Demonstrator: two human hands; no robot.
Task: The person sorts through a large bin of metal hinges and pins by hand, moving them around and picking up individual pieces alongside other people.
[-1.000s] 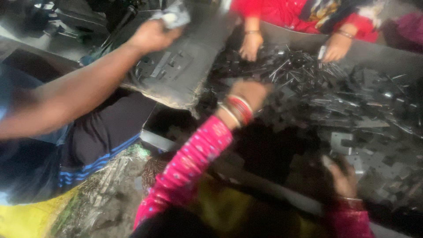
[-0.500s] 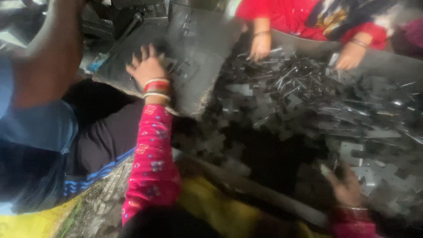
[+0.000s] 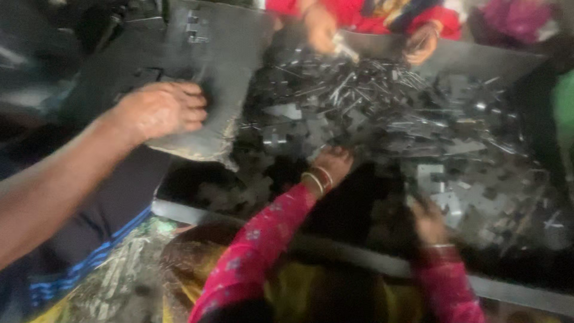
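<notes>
— Where were the person's own hands?

— Both reached into the heap of small dark metal parts (image 3: pixel 382 125) that filled the metal tray (image 3: pixel 508 60) in front. The left hand (image 3: pixel 333 167), in a pink patterned sleeve with bangles at the wrist, lay on the near edge of the heap, its fingers curled down among flat, notched pieces. The right hand (image 3: pixel 427 220), also pink-sleeved, was lower and further right, on pale flat plates.

— Were they gripping anything?

— The frame was blurred. The left hand's fingers looked bent and close together on the parts, but I could not tell whether they held a piece. The same went for the right hand.

— Who else was there?

— A co-worker's bare arm came in from the left, its hand (image 3: pixel 160 110) spread flat on a grey metal sheet (image 3: pixel 227 66) beside the tray. Across the heap, a person in red had two hands (image 3: pixel 320 27) at the far rim, one touching thin metal strips.
</notes>
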